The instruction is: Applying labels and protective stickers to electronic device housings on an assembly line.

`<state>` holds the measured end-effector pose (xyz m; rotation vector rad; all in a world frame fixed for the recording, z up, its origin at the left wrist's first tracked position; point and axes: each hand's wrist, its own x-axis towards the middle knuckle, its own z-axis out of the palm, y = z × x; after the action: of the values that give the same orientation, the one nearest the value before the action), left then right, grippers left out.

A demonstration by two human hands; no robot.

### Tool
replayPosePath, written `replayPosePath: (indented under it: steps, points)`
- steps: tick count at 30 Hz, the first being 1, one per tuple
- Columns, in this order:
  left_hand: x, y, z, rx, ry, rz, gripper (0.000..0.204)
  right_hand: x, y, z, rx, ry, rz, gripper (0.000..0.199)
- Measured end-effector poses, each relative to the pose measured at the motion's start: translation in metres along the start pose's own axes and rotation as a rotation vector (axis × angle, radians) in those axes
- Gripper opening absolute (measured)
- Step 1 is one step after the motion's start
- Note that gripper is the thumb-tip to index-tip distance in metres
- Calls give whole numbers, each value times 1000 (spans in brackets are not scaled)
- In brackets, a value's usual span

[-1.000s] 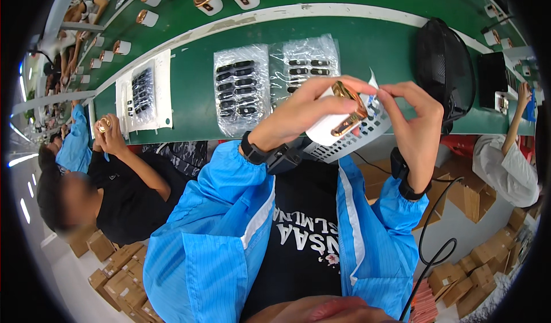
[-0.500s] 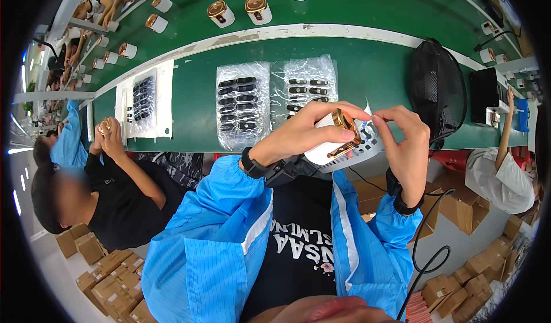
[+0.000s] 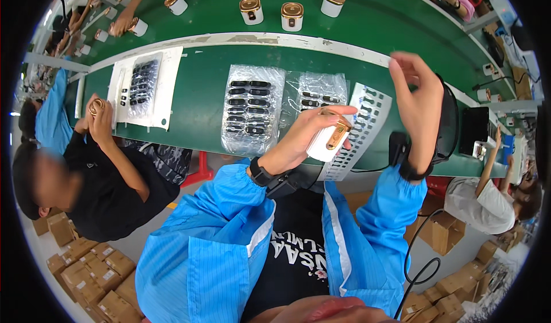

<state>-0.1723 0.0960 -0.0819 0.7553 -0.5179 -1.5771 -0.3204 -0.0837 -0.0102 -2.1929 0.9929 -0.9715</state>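
Note:
A white box-shaped device point(image 3: 326, 144) with a shiny copper-gold top is in my left hand point(image 3: 298, 136), the fingers wrapped round it. Behind it, a white sheet with rows of dark cut-out shapes point(image 3: 367, 113) slants across the bench edge; the same hand seems to pin it against the device. My right hand point(image 3: 418, 88) is raised beyond the sheet, clear of the device. Its thumb and forefinger come together in a pinch, and whatever lies between them is too small to make out. Clear plastic trays of black oval parts point(image 3: 251, 108) lie to the left.
Several white-and-gold devices point(image 3: 291, 16) stand on the green belt past a pale rail point(image 3: 275, 38). A black mesh object point(image 3: 447, 119) is close by my right wrist. At left, a co-worker point(image 3: 97, 174) holds a gold-coloured part. Cartons point(image 3: 109, 271) are stacked on the floor.
My right hand has left the sheet's edge and moved up and away. The sheet now stretches flatter beside the device. Devices on the belt have shifted right, and a co-worker's hand reaches one at far left.

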Motion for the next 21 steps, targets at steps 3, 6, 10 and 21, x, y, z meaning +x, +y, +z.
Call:
replayPosePath:
  steps: [3,6,10,21]
  points:
    - [-6,-3,-12,-102,67,63,57,72,34,34,-302,-198,-45,53]
    - [-12,-6,-20,-134,89,72,54,141,71,104,-566,-180,-280,87]
    - [-16,-10,-29,-145,111,85,50,194,105,170,-519,-322,14,89]
    - [-14,-10,-45,-199,56,57,45,229,110,155,128,-851,-183,62]
